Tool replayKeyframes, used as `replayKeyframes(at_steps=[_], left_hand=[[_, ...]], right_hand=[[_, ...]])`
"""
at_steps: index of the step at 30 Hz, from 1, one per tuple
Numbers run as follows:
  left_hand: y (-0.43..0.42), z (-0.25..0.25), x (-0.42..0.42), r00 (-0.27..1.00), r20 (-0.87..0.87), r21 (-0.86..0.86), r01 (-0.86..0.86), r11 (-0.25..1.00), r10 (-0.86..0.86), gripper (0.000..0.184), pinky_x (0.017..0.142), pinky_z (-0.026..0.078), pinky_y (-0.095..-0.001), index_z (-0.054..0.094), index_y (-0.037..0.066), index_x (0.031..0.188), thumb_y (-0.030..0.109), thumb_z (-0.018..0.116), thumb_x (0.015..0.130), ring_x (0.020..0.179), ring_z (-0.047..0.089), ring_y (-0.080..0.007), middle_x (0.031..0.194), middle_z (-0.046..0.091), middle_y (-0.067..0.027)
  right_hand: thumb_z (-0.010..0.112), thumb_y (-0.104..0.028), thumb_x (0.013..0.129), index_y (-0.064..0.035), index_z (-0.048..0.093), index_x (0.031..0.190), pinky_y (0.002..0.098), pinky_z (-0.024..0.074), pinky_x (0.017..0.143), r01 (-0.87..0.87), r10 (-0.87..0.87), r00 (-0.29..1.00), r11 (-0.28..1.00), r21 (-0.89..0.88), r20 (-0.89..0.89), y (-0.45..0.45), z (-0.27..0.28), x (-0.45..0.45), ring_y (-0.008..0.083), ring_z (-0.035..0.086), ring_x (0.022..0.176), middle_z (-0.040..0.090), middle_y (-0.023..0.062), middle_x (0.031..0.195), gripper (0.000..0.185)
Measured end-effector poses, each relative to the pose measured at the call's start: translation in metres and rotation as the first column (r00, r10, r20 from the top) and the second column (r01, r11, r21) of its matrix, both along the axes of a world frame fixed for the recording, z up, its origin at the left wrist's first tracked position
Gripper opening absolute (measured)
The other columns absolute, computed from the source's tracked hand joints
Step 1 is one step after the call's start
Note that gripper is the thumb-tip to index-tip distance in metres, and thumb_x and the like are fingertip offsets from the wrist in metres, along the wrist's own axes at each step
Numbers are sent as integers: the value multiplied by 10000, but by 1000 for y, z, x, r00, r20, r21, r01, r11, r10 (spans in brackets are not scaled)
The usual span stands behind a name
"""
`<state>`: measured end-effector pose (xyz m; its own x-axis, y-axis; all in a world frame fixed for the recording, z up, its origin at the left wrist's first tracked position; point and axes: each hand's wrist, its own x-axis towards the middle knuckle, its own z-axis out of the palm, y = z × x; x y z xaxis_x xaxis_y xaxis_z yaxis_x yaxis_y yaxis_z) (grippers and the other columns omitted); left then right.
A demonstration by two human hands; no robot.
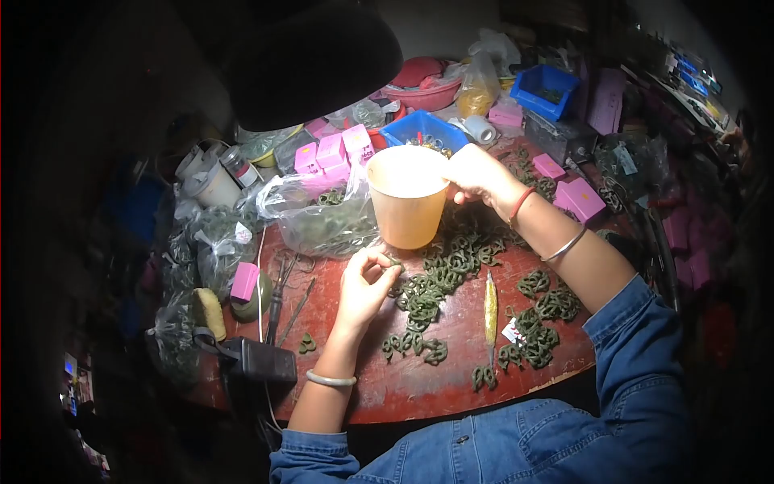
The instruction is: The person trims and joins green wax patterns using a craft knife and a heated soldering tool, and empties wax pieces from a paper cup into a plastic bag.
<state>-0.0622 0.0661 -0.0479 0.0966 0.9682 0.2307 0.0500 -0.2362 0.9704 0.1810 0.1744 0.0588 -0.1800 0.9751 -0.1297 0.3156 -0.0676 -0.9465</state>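
Observation:
My right hand (481, 175) is closed on the side of a translucent amber plastic cup (409, 211), near its rim. The cup is upright above the pile, and whether its base touches the table I cannot tell. My left hand (364, 284) pinches a small dark-green looped piece (394, 260) between thumb and fingertips, just below the cup. A heap of similar green looped pieces (427, 297) lies beside it on the worn red table (463, 379). A yellow-handled pointed tool (490, 310) rests to the right, near more green pieces (534, 337).
An open plastic bag (326, 226) sits behind my left hand. Pink boxes (330, 152), blue bins (423, 129) and a red basin (423, 95) crowd the back. A black box (260, 360) with a cable stands at left. A dark lamp shade (314, 68) hangs overhead.

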Motion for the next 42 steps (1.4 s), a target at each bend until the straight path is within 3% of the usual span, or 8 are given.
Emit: replayKeyframes(at_steps=[5,11,15,20,21,23,35,42], left_hand=[[6,-3,21,986,-78,-113,141,984,-150,172,1005,453,-340,570,42,892,12,731,838,1147,563,-173,1381,524,-166],[1,4,39,951,-195,-71,229,971,-239,179,1036,416,-337,542,46,905,22,706,837,1169,534,-172,1370,543,-168],[-28,29,31,883,-448,70,192,979,-141,176,889,469,-283,537,33,919,14,693,840,976,578,-112,1079,646,-75],[-35,26,28,980,-56,-40,191,981,-193,158,392,354,-189,510,43,910,8,661,881,498,449,-25,1035,654,-85],[-35,27,29,978,-57,-40,198,979,-200,158,392,354,-189,510,43,910,8,661,881,498,449,-25,1035,654,-85],[-34,29,28,970,-176,-200,132,971,-168,170,913,469,-301,507,31,912,-3,656,836,994,576,-126,1171,661,-134],[-24,-7,12,927,272,-131,-229,965,257,143,793,568,-311,535,17,935,-53,641,868,901,637,-163,1198,592,-214],[-21,7,-6,677,579,-214,-412,886,455,118,879,586,-365,510,25,992,10,609,928,1006,667,-243,1094,653,-161]], right_hand=[[638,-237,945,21,705,913,192,498,457,89,-116,924,992,-92,-363,-8,-17,-24,103,613,513,681,91,729,269],[662,-228,928,13,702,882,192,471,438,-41,14,952,996,-83,-305,-10,-26,-25,93,603,514,664,68,706,249],[625,-161,917,8,668,714,227,396,379,-98,91,981,994,-37,-169,-30,-11,-5,103,519,401,603,73,557,268],[643,-187,921,4,680,789,200,428,420,-167,116,854,984,-56,-507,-21,-22,-5,93,541,460,621,55,631,235],[650,-187,914,-4,680,818,201,418,421,-136,44,868,979,-153,-494,-22,-19,-12,86,542,484,619,43,641,209],[652,-182,908,-16,678,816,201,402,413,-187,98,886,970,-155,-452,-22,-22,-27,84,538,477,619,41,638,191],[656,-119,894,11,676,815,182,391,381,79,-118,974,978,-194,-195,-22,-13,15,64,514,451,610,48,628,153],[613,-235,940,36,678,788,242,471,459,-165,167,986,977,136,1,-27,-3,-28,104,582,477,648,64,624,318]])
